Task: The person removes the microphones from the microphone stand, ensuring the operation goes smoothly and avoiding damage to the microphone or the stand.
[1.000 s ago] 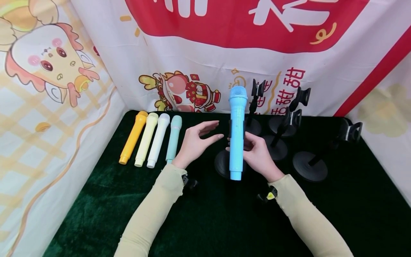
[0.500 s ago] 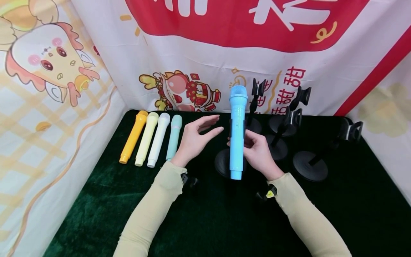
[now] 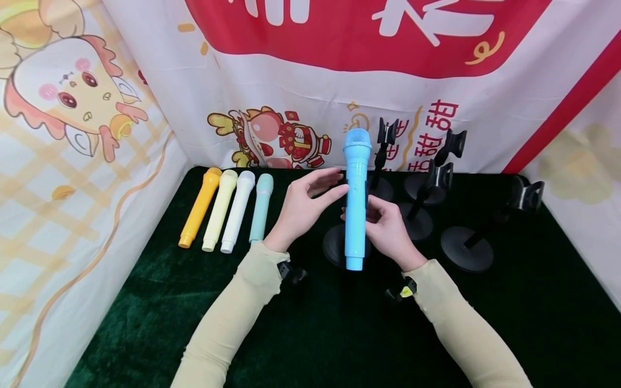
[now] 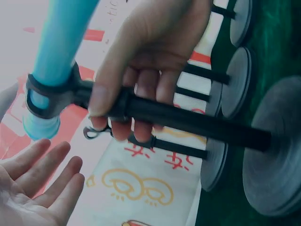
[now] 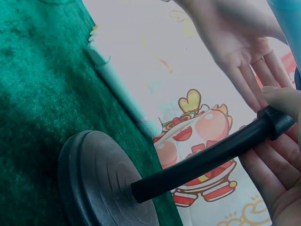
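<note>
A blue microphone (image 3: 356,205) sits in the clip (image 4: 51,96) of a black microphone stand (image 4: 197,120), tilted with its head up and away. My right hand (image 3: 390,229) grips the stand's pole just below the clip, thumb on one side and fingers around the other. The stand's round base (image 5: 106,181) is on the green cloth. My left hand (image 3: 305,207) is left of the microphone, fingers extended and thumb apart. In the left wrist view, its fingertips (image 4: 75,162) are close to the microphone's head, holding nothing.
Orange (image 3: 200,207), cream (image 3: 220,210), white (image 3: 237,212) and mint (image 3: 262,207) microphones lie side by side on the left of the green cloth (image 3: 310,334). Several black stands, such as the rightmost stand (image 3: 468,249), stand right of my hands. A printed curtain (image 3: 291,81) hangs behind.
My left hand has moved right, closer to the blue microphone. My right hand keeps its grip on the stand, nearly still.
</note>
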Action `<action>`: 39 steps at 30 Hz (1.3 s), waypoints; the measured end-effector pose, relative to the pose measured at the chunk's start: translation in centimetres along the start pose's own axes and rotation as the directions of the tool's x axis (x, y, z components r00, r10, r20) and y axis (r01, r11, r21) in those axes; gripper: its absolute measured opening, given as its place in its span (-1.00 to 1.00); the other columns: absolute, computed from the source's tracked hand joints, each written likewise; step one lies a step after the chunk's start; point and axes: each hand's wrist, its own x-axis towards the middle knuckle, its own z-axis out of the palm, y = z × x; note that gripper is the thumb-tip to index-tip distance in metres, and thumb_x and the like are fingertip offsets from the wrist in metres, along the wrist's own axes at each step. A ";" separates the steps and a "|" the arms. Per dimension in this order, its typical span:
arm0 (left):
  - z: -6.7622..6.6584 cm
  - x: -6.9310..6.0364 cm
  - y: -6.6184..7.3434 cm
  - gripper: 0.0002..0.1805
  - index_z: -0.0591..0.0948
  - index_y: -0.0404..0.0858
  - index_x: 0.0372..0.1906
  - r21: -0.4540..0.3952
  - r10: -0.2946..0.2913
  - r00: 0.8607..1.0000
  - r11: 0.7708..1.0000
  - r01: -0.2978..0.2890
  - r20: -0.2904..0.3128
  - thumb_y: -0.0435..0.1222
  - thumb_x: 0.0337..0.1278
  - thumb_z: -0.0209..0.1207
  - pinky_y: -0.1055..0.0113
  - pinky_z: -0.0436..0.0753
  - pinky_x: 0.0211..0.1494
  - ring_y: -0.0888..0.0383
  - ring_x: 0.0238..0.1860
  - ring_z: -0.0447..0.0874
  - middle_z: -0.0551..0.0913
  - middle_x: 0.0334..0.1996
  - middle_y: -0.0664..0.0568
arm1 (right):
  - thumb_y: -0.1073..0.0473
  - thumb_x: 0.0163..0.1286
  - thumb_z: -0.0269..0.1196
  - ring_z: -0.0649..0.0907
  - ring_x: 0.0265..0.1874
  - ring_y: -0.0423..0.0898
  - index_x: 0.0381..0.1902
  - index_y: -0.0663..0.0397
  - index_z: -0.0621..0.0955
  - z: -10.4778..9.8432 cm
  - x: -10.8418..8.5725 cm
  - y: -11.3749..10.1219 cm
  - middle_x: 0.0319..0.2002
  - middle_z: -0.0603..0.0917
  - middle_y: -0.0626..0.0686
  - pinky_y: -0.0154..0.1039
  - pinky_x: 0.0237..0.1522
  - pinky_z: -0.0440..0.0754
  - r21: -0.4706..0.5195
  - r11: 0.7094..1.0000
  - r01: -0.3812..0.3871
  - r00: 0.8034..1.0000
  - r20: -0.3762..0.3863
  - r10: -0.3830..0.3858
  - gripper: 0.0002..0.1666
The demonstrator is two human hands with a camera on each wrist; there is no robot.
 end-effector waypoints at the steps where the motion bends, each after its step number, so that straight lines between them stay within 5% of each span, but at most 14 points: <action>1: 0.1 0.1 0.1 -0.52 0.61 -0.19 0.29 -0.004 -0.009 1.000 1.000 0.009 0.003 -0.15 0.33 0.35 0.07 0.54 0.29 0.10 0.16 0.64 0.68 0.14 0.05 | 0.33 0.40 0.36 0.77 -0.10 0.06 0.17 0.28 0.62 0.0 0.0 0.0 -0.05 0.71 0.35 -0.11 0.01 0.70 0.003 1.000 -0.002 1.000 0.001 0.002 -0.60; 7: 0.8 0.5 0.8 -0.50 0.60 -0.19 0.30 0.008 -0.061 0.998 0.998 0.060 0.016 -0.13 0.33 0.35 0.24 0.60 0.21 0.17 0.08 0.67 0.70 0.07 0.07 | 0.33 0.42 0.34 0.76 -0.08 0.07 0.20 0.27 0.60 -0.1 0.1 0.0 -0.04 0.73 0.22 -0.11 0.04 0.69 0.015 1.000 -0.008 1.000 0.005 0.008 -0.59; 16: 1.5 1.2 1.3 -0.49 0.61 -0.21 0.27 0.059 -0.107 0.994 0.993 0.106 0.031 -0.07 0.33 0.34 0.25 0.61 0.19 0.16 0.06 0.68 0.70 0.07 0.05 | 0.41 0.39 0.33 0.75 -0.09 0.14 0.15 0.30 0.62 0.0 0.1 0.4 -0.07 0.72 0.29 -0.09 -0.01 0.71 0.016 0.999 0.037 0.999 -0.011 -0.037 -0.63; 22: 2.0 1.3 1.6 -0.46 0.59 -0.21 0.28 0.063 -0.119 0.993 0.991 0.117 0.028 -0.03 0.32 0.34 0.25 0.63 0.15 0.18 0.02 0.69 0.72 0.04 0.06 | 0.51 0.37 0.30 0.76 -0.13 -0.01 0.10 0.38 0.62 0.1 0.0 0.4 -0.08 0.73 0.29 -0.14 -0.02 0.71 -0.020 0.999 0.035 0.999 -0.024 -0.036 -0.65; 29: 2.5 1.4 1.9 -0.50 0.59 -0.24 0.26 0.014 -0.113 0.993 0.994 0.113 0.015 -0.09 0.34 0.33 0.23 0.64 0.10 0.14 -0.04 0.71 0.74 -0.01 0.03 | 0.52 0.35 0.30 0.75 -0.21 -0.15 -0.01 0.50 0.67 0.8 -0.3 -2.6 -0.13 0.74 0.28 -0.23 -0.09 0.72 -0.124 0.990 0.067 0.997 -0.031 -0.071 -0.75; 39: 3.1 1.4 2.0 -0.53 0.56 -0.32 0.27 -0.037 -0.099 0.995 0.994 0.099 0.007 -0.19 0.39 0.30 0.26 0.65 0.09 0.11 -0.07 0.72 0.73 -0.01 -0.04 | 0.52 0.35 0.31 0.73 -0.24 -0.15 -0.06 0.49 0.70 0.7 -0.3 -2.9 -0.14 0.74 0.24 -0.26 -0.15 0.71 -0.165 0.980 0.108 0.993 -0.026 -0.114 -0.79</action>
